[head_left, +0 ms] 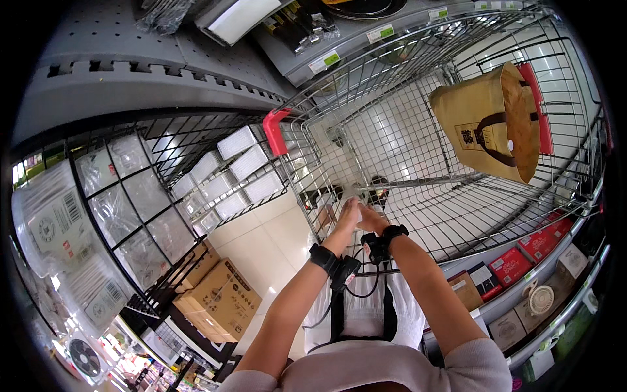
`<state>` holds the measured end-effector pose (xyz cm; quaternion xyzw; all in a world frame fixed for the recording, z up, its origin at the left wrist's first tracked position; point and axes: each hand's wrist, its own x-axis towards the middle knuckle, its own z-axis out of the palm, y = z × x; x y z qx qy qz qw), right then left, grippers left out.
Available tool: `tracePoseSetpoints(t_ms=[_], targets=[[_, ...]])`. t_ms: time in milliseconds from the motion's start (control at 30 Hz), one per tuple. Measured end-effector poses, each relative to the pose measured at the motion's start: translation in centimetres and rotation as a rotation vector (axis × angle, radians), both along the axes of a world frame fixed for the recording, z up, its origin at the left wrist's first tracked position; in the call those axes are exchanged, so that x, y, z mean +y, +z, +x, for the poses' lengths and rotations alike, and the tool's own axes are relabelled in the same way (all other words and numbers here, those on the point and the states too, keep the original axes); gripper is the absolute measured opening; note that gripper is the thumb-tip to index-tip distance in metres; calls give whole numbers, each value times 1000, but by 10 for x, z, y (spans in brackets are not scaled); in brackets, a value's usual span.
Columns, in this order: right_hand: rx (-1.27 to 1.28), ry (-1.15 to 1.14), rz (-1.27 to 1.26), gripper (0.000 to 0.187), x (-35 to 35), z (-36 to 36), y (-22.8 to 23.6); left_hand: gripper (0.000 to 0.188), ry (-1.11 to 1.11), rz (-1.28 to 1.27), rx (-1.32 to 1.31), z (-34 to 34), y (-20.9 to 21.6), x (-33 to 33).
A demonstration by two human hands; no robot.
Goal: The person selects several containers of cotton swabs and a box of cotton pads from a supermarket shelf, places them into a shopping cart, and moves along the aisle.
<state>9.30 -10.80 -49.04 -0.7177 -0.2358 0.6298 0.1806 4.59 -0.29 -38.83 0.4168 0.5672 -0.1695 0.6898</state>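
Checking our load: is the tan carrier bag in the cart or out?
In: the shopping cart's wire sides surround the tan carrier bag.

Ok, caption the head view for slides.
Left hand and right hand close together at a shopping cart carrying a brown shopping bag.

Floor: pale, glossy tile, bright reflections visible. Upper left: grey metal shelving with perforated panel. Left: black wire rack. Lower right: tiered shelf unit. Light: white.
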Motion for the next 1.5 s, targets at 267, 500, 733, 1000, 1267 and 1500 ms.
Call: tracePoseSetpoints(t_ms=[267,500,733,1000,1267,1500], targets=[[-6,-44,177,76,-8,25,-14,48,155,-124,-105,16,55,14],[2,-438,541,52,44,106,149,27,-70,363,-508,-7,191,50],[-173,-255,1034,41,94,117,371,19,241,1092,-624,-72,297,73],[-330,45,1253,36,108,55,432,61,603,1710,-360,-105,365,101],[-301,131,1154,37,71,36,417,93,674,1815,-250,-70,379,135],[-424,58,1097,37,34,82,421,82,718,1901,-420,-65,368,127]])
